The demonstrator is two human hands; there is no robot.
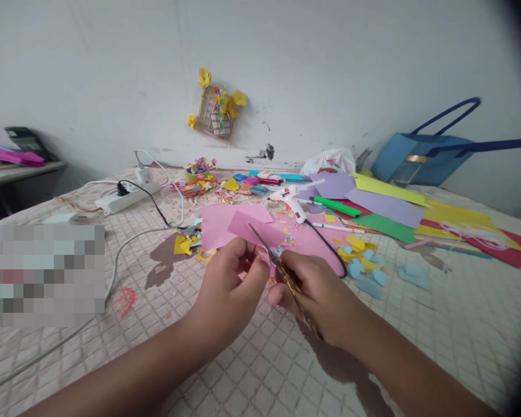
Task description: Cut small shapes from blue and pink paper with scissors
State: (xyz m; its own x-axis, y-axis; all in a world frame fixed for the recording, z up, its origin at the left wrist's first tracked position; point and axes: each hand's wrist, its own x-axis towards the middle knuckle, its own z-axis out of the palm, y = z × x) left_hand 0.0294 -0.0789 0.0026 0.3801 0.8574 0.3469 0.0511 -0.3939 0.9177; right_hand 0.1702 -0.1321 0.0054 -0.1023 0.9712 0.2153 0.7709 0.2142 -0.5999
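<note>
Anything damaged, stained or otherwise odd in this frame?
The white table cover has ragged brown patches, perhaps torn or worn through, and a red smear at left. Black marks spoil the wall. A pixelated block hides part of the left side.

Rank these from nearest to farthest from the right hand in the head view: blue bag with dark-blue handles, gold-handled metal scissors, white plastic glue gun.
1. Gold-handled metal scissors: in the right hand.
2. White plastic glue gun: beyond that hand, slightly left.
3. Blue bag with dark-blue handles: far right, by the wall.
</note>
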